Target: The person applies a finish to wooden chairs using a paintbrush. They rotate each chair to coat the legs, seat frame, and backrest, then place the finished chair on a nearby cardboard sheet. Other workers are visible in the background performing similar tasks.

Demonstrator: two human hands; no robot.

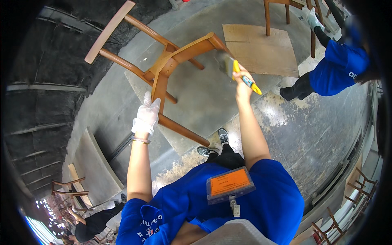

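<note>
A brown wooden chair frame (pixel 165 65), with no seat panel on it, lies tipped over on a grey surface in front of me. Its flat rail points to the far left and one leg slants toward my feet. My left hand (pixel 147 113), in a thin white glove, is closed on the frame's near side. My right hand (pixel 242 79) looks bare and is wrapped round a yellow-handled hand tool (pixel 248 81) with a blue band. The tool's head is blurred beside the frame's right corner, so its kind and any contact are unclear.
A cardboard sheet (pixel 261 51) lies beyond the tool. At the far right a co-worker in a blue shirt (pixel 341 67) has a gloved hand at another wooden chair (pixel 267 18). A grey board (pixel 96 169) and more chairs are at lower left, with another person (pixel 98 222).
</note>
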